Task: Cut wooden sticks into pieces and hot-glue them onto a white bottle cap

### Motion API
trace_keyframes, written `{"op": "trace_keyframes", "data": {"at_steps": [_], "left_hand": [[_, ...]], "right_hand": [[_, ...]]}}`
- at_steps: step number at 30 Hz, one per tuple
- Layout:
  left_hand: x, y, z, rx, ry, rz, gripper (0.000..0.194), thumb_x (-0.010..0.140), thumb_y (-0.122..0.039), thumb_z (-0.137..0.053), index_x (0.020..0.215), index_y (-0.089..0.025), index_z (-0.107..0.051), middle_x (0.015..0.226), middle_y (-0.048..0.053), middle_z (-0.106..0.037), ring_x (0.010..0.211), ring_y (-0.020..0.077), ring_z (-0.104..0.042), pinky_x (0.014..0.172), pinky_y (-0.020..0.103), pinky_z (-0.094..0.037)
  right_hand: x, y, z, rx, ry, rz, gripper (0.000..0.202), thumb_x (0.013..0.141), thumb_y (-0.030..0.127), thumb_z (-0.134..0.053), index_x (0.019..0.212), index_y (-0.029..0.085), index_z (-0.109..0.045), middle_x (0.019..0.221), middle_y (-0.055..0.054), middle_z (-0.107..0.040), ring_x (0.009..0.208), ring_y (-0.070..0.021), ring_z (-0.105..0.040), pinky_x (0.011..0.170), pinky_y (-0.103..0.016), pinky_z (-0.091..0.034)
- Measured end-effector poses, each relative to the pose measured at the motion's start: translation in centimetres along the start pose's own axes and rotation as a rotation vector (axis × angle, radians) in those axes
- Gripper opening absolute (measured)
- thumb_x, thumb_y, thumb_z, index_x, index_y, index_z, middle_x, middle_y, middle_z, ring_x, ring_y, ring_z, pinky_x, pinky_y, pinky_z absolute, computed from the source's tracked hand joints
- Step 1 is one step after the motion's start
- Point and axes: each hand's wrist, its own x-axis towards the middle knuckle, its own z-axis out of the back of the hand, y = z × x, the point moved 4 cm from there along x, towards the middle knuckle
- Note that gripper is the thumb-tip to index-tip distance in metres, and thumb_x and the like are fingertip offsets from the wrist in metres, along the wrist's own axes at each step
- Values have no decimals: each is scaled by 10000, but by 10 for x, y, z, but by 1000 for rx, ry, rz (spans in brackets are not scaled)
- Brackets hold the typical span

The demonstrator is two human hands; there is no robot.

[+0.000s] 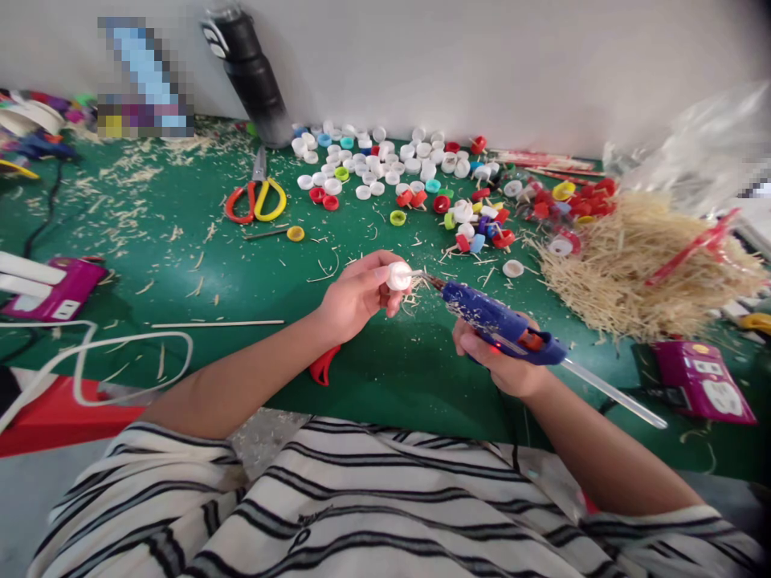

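Between the thumb and fingers of my left hand is a white bottle cap, with a short pale stick pointing out of it to the right. My right hand grips a blue hot glue gun, its small red light lit. The gun's nozzle is close to the stick's end; whether they touch I cannot tell. A clear glue stick juts from the gun's back. Beneath both hands lies the green table, strewn with wood shavings.
Many loose caps spread along the back, with finished-looking cap-and-stick pieces nearer. Scissors and a black bottle are at back left. Thin sticks pile up at right. Magenta power sockets with cables sit on both sides.
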Motion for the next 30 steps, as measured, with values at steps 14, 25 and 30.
{"op": "trace_keyframes", "data": {"at_steps": [14, 25, 30], "left_hand": [[0, 3, 3, 96, -9, -38, 313, 782, -409, -746, 948, -166, -638, 808, 17, -678, 583, 91, -588, 541, 230, -478], [-1, -3, 0, -2, 18, -47, 287, 788, -399, -714, 932, -166, -629, 792, 22, -682, 575, 108, -596, 534, 255, -479], [-1, -4, 1, -27, -6, -60, 266, 799, -389, -690, 935, -167, -634, 793, 28, -681, 565, 112, -593, 521, 261, -470]], "right_hand": [[1, 10, 1, -110, -25, -22, 234, 930, 349, -666, 734, 229, -622, 693, -5, -609, 608, -160, -553, 567, -335, -421], [2, 8, -1, -72, -14, -51, 240, 917, 365, -677, 727, 228, -625, 681, -11, -613, 617, -169, -562, 581, -339, -435], [4, 11, -2, -108, 3, -87, 271, 907, 398, -673, 709, 221, -618, 668, -17, -618, 611, -169, -560, 574, -334, -439]]}}
